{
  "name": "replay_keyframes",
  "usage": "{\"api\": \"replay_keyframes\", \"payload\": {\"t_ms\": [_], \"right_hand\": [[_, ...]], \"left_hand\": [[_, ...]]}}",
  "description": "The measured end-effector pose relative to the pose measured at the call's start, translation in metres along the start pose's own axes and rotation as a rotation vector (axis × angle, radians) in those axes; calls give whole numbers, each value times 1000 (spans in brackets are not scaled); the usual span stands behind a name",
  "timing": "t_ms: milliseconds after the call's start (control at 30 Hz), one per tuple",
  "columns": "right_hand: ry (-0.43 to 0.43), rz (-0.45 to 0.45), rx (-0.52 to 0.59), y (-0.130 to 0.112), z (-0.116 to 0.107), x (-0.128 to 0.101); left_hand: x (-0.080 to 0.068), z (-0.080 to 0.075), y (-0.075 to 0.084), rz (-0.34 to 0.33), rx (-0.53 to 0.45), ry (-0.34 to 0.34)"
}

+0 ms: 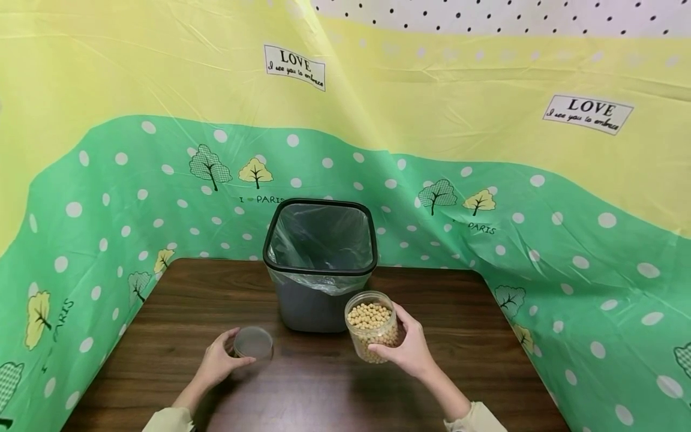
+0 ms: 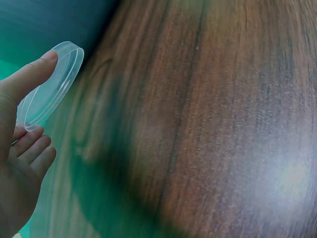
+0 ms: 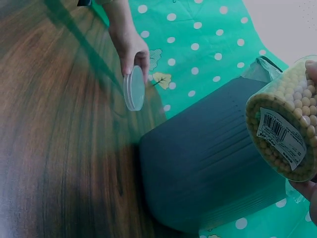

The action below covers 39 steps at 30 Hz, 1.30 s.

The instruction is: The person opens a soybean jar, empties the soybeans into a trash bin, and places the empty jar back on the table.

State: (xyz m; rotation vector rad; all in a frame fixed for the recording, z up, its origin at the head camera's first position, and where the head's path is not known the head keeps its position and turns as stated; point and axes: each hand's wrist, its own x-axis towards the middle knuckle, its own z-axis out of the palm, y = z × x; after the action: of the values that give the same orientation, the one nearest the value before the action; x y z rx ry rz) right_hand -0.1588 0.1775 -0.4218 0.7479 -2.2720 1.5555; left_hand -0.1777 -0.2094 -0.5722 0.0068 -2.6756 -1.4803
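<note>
My right hand [image 1: 411, 345] grips a clear jar [image 1: 372, 327] of pale round beans, tilted a little and raised above the table. The jar's mouth is uncovered, and a barcode label [image 3: 281, 138] shows on its base in the right wrist view. To the left, my left hand [image 1: 218, 359] pinches a translucent round lid [image 1: 254, 343] between thumb and fingers, off the table. The left wrist view shows the thumb on one side of the lid [image 2: 53, 91] and fingertips at its lower rim. A dark grey trash bin [image 1: 313, 309] stands between and behind the hands.
A clear plastic bag [image 1: 324, 240] lines the bin under its black rim. The bin stands on a dark wooden table [image 1: 216, 294]. Behind and beside the table hangs a green and yellow printed cloth [image 1: 432, 138].
</note>
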Motion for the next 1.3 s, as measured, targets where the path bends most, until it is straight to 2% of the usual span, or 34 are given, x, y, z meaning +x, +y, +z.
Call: {"api": "replay_keyframes", "payload": {"t_ms": [133, 333, 567, 800, 900, 1033, 1300], "right_hand": [[0, 23, 6, 9, 1, -3], [14, 10, 8, -7, 2, -2], [13, -23, -2, -10, 2, -2], [-10, 1, 57, 15, 1, -7], [-1, -1, 65, 19, 2, -9], [9, -16, 64, 21, 1, -9], [22, -15, 58, 23, 3, -10]], "left_hand": [[1, 4, -5, -2, 60, -5], [1, 12, -9, -2, 51, 2], [0, 14, -12, 52, 105, 37], [0, 15, -18, 159, 209, 72], [0, 15, -21, 192, 253, 74], [0, 14, -22, 199, 281, 66], [-2, 15, -29, 240, 342, 102]]}}
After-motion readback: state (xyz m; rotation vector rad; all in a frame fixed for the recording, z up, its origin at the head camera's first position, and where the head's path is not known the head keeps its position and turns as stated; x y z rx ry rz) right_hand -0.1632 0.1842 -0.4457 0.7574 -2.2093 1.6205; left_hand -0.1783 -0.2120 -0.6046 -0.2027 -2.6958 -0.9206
